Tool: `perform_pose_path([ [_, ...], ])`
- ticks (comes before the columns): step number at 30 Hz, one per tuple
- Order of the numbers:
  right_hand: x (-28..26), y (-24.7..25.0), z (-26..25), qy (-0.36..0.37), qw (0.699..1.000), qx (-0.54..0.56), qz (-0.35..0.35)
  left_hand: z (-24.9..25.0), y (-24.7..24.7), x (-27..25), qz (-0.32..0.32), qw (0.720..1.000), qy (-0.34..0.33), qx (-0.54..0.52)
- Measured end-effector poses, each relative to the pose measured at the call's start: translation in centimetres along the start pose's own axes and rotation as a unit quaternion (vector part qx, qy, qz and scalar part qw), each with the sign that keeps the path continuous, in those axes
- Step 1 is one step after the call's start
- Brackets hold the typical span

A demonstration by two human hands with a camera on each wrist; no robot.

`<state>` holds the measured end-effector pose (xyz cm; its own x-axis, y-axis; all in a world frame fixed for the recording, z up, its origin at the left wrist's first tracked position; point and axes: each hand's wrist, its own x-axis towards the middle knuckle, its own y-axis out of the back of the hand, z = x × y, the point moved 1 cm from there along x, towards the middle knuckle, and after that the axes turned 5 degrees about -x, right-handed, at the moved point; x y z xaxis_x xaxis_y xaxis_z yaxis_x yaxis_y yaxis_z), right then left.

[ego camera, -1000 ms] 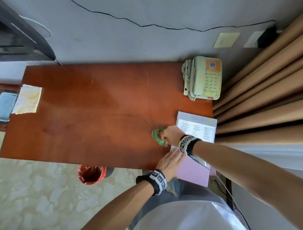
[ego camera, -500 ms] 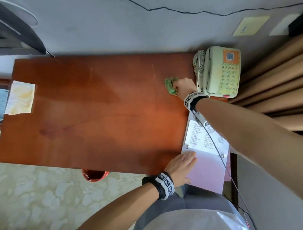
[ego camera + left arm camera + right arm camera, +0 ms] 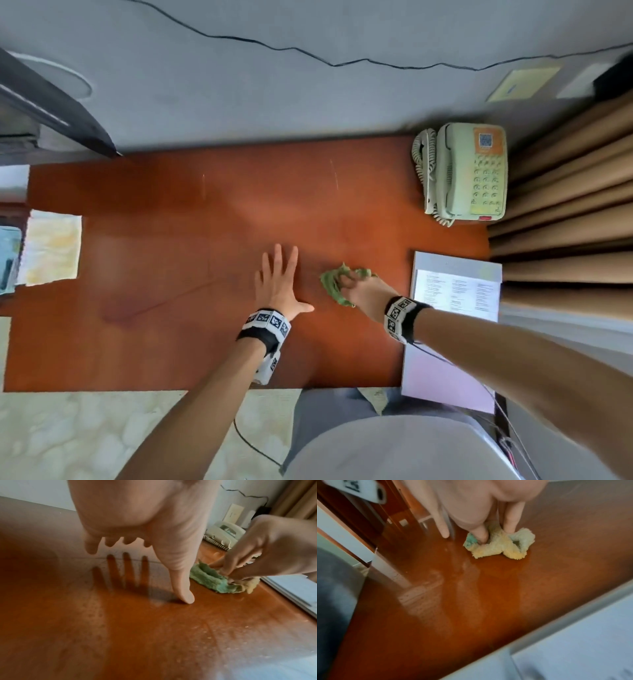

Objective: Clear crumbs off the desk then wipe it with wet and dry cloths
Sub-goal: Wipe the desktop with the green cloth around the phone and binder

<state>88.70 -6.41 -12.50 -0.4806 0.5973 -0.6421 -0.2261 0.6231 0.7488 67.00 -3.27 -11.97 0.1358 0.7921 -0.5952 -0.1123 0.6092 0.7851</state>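
Right hand (image 3: 364, 291) clamped on bunched green cloth (image 3: 337, 282), pressed to surface (image 3: 178, 342) just left of binder (image 3: 455, 291). Left hand (image 3: 277, 282) spread flat, holding nothing, just beside cloth. Likely risks: wetting binder pages on a stroke rightward; snagging phone (image 3: 469, 171) cord near the back edge. No containers with visible contents. Yellow cloth (image 3: 51, 248) at far left edge.

No text is readable. The printed sheet (image 3: 457, 289) has lines too small to read, and the telephone (image 3: 472, 171) carries a blurred QR sticker.
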Motion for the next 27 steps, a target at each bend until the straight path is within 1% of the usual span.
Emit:
perform_pose_path([
  [3, 0.6, 0.5, 0.5, -0.008, 0.998, 0.018, 0.06, -0.7, 0.2, 1.4, -0.005, 0.999, -0.03, 0.021],
  [5, 1.7, 2.5, 2.3, -0.043, 0.994, 0.037, 0.094, -1.0, -0.1, 2.0, -0.007, 0.999, -0.036, 0.016],
  [8, 5.3, 7.6, 6.0, -0.147, 0.972, 0.071, 0.169, -1.3, -0.5, 2.3, 0.006, 0.999, -0.047, 0.012],
  [12, 10.6, 15.2, 11.4, -0.231, 0.936, 0.098, 0.248, -1.2, -1.1, 2.5, 0.004, 0.998, -0.057, 0.011],
  [14, 12.8, 18.2, 13.9, -0.268, 0.923, 0.089, 0.26, -1.1, -1.2, 2.6, -0.005, 0.998, -0.056, 0.006],
  [16, 14.4, 19.2, 15.4, -0.295, 0.917, 0.098, 0.249, -1.0, -1.1, 2.7, -0.013, 0.999, -0.05, 0.005],
  [18, 14.8, 19.0, 15.2, -0.297, 0.92, 0.095, 0.239, -0.9, -0.8, 2.6, -0.018, 0.999, -0.051, 0.009],
  [20, 13.8, 17.8, 13.4, -0.272, 0.93, 0.081, 0.233, -0.9, -0.6, 2.4, -0.025, 0.998, -0.051, 0.01],
  [22, 11.6, 15.0, 10.9, -0.235, 0.943, 0.077, 0.223, -0.7, -0.3, 2.3, -0.031, 0.998, -0.048, 0.014],
  [24, 9.0, 11.0, 7.9, -0.194, 0.962, 0.068, 0.18, -0.6, -0.2, 2.4, -0.035, 0.998, -0.045, 0.02],
  [27, 4.8, 5.2, 3.3, -0.126, 0.987, 0.058, 0.081, -0.1, 0.2, 2.3, -0.045, 0.997, -0.038, 0.043],
])
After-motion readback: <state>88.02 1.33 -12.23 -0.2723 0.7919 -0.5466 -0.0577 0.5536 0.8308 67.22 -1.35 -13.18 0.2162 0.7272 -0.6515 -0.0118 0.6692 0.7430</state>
